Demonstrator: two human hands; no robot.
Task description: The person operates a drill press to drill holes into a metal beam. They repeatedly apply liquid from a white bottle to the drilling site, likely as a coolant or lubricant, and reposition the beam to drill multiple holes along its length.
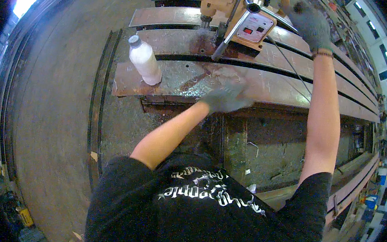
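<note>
A yellow-tan magnetic drill press (244,22) stands on the flat steel bars, its dark chuck (206,22) pointing down at a wet patch. Three-spoked metal feed handle (253,8) sits on its side. My right hand (312,30), in a grey glove, is at the outer end of one spoke and covers it; its fingers are blurred. My left hand (229,99), gloved too, is held flat over the near edge of the closest steel bar (278,86), fingers stretched out to the right and smeared by motion. A white plastic bottle (145,61) with a grey cap stands left of it.
Several parallel steel bars (165,16) lie across supports, with dark gaps between them. A cable (291,65) runs from the drill over the bars. Long steel rails (100,109) lie on the concrete floor (52,123) at left. Wet metal chips (193,89) glint near the bottle.
</note>
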